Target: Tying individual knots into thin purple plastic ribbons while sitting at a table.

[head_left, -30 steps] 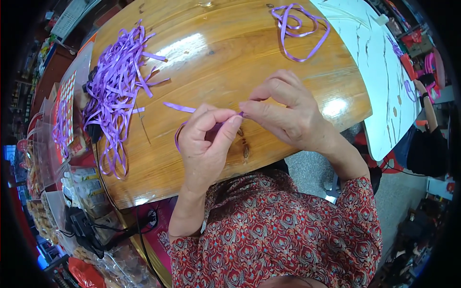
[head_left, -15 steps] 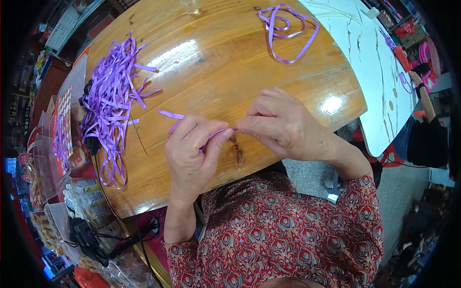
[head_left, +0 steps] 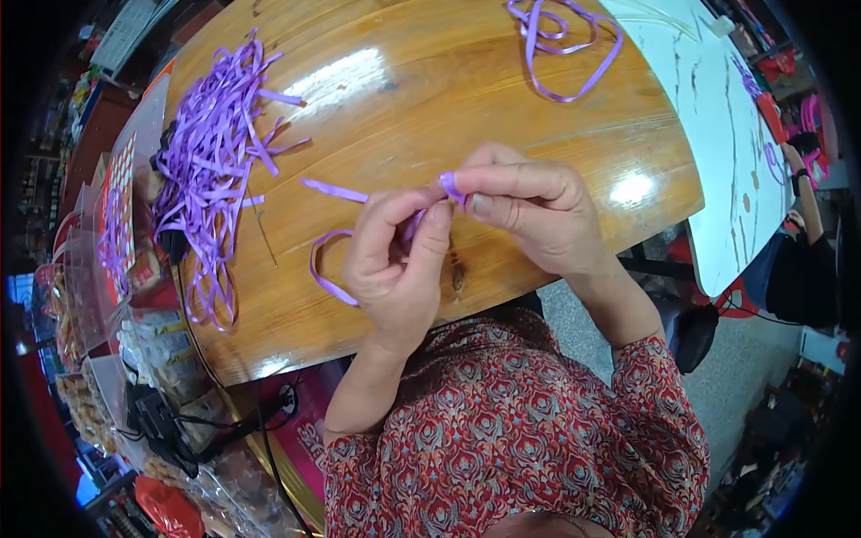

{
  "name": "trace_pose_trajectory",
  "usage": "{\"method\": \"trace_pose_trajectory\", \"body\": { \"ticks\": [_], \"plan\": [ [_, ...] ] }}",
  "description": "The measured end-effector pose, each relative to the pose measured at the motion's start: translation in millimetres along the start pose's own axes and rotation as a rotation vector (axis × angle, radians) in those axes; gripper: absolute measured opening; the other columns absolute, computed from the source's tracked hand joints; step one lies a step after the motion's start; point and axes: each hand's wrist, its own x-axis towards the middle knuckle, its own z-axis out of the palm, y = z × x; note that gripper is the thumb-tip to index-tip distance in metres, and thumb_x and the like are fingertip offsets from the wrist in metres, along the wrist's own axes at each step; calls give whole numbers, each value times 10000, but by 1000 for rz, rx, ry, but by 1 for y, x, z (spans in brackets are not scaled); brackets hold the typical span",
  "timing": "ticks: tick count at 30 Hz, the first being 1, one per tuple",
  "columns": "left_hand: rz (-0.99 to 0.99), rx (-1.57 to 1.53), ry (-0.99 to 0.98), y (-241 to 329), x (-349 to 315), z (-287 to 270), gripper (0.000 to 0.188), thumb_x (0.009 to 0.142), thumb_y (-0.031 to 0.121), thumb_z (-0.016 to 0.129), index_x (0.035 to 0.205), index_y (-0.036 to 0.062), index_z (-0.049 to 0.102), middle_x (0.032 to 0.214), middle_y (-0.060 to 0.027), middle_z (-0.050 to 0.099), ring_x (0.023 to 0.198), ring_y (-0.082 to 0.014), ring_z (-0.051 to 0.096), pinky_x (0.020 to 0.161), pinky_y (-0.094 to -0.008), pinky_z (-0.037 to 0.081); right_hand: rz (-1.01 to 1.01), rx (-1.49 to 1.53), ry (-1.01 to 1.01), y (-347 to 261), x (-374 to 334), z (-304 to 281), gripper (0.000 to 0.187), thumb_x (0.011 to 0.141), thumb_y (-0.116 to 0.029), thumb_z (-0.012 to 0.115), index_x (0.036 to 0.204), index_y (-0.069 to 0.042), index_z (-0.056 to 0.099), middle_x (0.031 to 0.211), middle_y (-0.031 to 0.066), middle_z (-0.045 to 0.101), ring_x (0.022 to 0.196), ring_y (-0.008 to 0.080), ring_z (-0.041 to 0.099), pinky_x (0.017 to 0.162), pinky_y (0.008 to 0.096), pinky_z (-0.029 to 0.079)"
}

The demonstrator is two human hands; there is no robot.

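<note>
Above the near part of the wooden table, my left hand [head_left: 399, 255] and my right hand [head_left: 538, 211] meet, both pinching a narrow purple ribbon [head_left: 334, 189]. A small loop of it shows at the right fingertips, between thumb and forefinger. One free end sticks out to the left of my left hand, and a slack curve of ribbon hangs below that end. The part inside my left palm is mostly hidden by the fingers. To the left lies a big tangled heap of purple ribbons [head_left: 211, 134], with neither hand touching it.
On the wooden table [head_left: 404, 108], a loose looped purple ribbon [head_left: 574, 94] lies at the far right. A white marble-patterned table [head_left: 717, 161] adjoins on the right, where another person's arm [head_left: 807, 197] shows. Packaged goods [head_left: 157, 345] and black cables stand along the left edge.
My right hand has turned, bringing thumb and forefinger closer to my left fingertips. A small ribbon loop now shows there. The slack curve beside my left hand is more exposed. The view has shifted slightly.
</note>
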Motion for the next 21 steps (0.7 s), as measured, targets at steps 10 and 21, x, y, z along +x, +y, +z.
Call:
{"method": "trace_pose_trajectory", "body": {
  "ticks": [10,21],
  "plan": [
    [-54,-30,-14,1,-3,-5,150,803,-12,666,950,-1,638,844,11,503,654,-30,425,542,-154,326,-388,-861,-52,-6,4,4,248,735,54,663,967,-31,686,771,52,617,705,175,561,597,264,428],
    [-210,-274,-15,10,-5,-14,85,829,-23,622,913,-13,629,817,-2,517,695,-55,453,601,-176,359,87,-336,-55,-3,0,9,186,763,21,652,947,5,644,835,109,613,723,197,576,641,276,449]
  ]
}}
